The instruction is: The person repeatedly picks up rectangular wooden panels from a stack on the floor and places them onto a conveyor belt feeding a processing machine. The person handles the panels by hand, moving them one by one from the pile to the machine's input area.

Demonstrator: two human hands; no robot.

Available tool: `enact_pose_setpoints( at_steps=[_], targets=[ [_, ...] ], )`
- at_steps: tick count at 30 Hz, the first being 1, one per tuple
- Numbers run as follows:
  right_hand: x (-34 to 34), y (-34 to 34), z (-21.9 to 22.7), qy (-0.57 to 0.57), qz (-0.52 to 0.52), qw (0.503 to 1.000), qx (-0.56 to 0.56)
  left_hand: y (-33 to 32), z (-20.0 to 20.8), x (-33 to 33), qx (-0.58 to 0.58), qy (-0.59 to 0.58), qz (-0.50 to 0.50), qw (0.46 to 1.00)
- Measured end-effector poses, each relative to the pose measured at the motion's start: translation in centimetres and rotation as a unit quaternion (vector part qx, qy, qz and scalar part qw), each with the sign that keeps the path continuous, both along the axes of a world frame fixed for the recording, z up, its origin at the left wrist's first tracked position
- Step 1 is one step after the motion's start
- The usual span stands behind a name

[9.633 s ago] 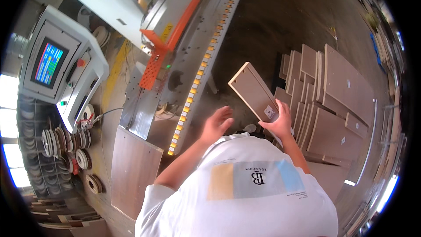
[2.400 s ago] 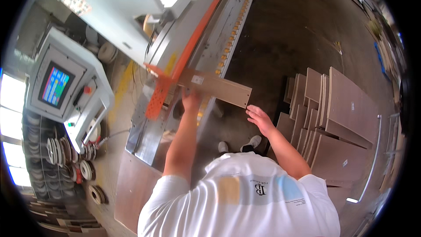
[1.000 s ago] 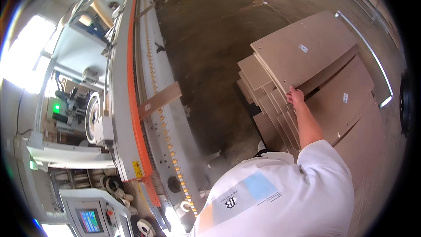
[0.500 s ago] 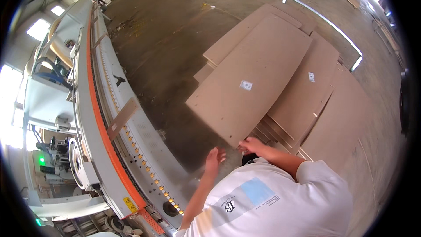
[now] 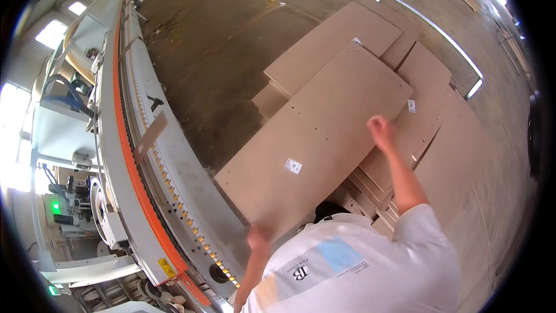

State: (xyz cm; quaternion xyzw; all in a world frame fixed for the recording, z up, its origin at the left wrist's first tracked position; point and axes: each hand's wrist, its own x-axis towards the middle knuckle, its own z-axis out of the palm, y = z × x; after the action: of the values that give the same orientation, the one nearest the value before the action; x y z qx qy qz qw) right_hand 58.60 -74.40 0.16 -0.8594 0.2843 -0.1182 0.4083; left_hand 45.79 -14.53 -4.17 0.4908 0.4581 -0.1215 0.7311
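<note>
A large brown board [image 5: 324, 110] with small drilled holes and a white label lies slanting across the top of a stack of similar boards. Its near end reaches toward me and out past the stack. My left hand [image 5: 259, 236], blurred by motion, is closed on the board's near edge. At the right long edge of the same board is my right hand [image 5: 381, 132], its fingers curled over the edge. The underside of the board and the fingertips beneath it are hidden.
On the left runs a long grey machine [image 5: 174, 145] with an orange strip and a row of yellow pieces. A narrow brown strip [image 5: 152, 137] lies across it. More boards [image 5: 449, 145] fan out to the right, and a bent metal rail [image 5: 440, 32] stands behind them.
The top board has slid left and toward me. My left hand has moved down onto its near edge. My right hand has gone from the near corner farther up the right edge.
</note>
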Motion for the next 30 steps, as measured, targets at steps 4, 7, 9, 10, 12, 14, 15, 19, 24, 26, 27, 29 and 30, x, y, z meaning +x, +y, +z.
enact_pose_setpoints(
  at_steps=[4,7,9,10,12,14,15,19,24,26,27,29,30],
  targets=[
    [3.5,-9.5,0.1,0.072,-0.065,0.955,-0.28,4.0,1.9,-5.1,0.063,0.026,0.094,0.993],
    [3.2,-15.1,-2.3,0.179,-0.054,0.957,-0.219,5.3,5.1,-6.3,0.087,0.045,0.098,0.99],
    [3.7,-15.6,-3.2,0.232,-0.038,0.96,-0.149,5.8,6.6,-8.0,0.137,0.043,0.11,0.984],
    [3.4,-15.7,-3.6,0.26,-0.035,0.958,-0.116,6.2,7.1,-8.6,0.158,0.042,0.111,0.98],
    [2.9,-14.6,-4.7,0.28,-0.019,0.955,-0.099,7.5,7.4,-10.2,0.2,0.04,0.122,0.971],
    [2.7,-12.1,-4.9,0.284,0.0,0.956,-0.077,9.5,6.4,-13.0,0.234,-0.005,0.148,0.961],
    [1.9,-11.2,-4.7,0.28,0.003,0.958,-0.062,10.5,6.4,-13.7,0.26,0.033,0.135,0.955],
    [-1.5,-8.3,-5.3,0.264,-0.021,0.964,-0.027,12.3,7.7,-16.7,0.264,0.009,0.179,0.948],
    [-6.6,-5.3,-6.9,0.195,-0.014,0.98,0.035,16.0,5.9,-23.6,0.39,0.092,0.172,0.9],
    [-9.5,-4.8,-7.4,0.216,-0.013,0.976,0.018,17.7,5.2,-26.5,0.434,0.112,0.133,0.884],
    [-10.7,-4.6,-7.6,0.226,-0.012,0.974,0.009,18.6,4.9,-28.1,0.454,0.122,0.114,0.875],
    [-12.9,-2.4,-7.0,0.275,0.0,0.96,-0.047,19.9,4.4,-32.4,0.447,0.139,0.112,0.876],
    [-14.1,-1.1,-6.3,0.299,0.005,0.951,-0.075,20.3,4.2,-34.4,0.444,0.148,0.11,0.877]
  ],
)
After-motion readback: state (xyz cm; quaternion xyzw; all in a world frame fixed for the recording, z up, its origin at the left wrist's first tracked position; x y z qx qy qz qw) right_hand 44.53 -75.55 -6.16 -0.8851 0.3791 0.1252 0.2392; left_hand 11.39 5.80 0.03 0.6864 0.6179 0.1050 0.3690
